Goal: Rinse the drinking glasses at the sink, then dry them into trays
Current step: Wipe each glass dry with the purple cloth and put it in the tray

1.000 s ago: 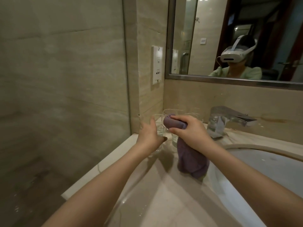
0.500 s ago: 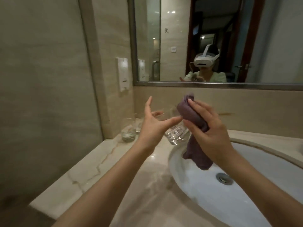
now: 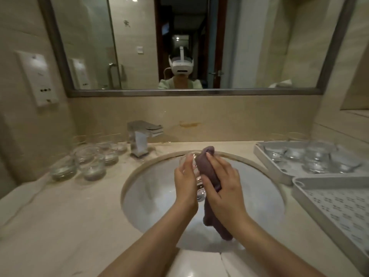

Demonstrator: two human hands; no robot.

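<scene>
Both bare forearms reached up from six o'clock and met at the frame's centre. The left hand, at nine o'clock of its partner, curled its fingers round a glass. The right hand, fingers pointing to eleven o'clock, pressed a purple cloth against that glass.

Drinking glass: clear, held above sink basin between both hands, largely hidden by them. Purple cloth pressed against its right side, tail hanging down. Unwashed glasses: cluster, upright, counter left of faucet. Dried glasses: grouped in far tray. Near tray: perforated floor.
</scene>
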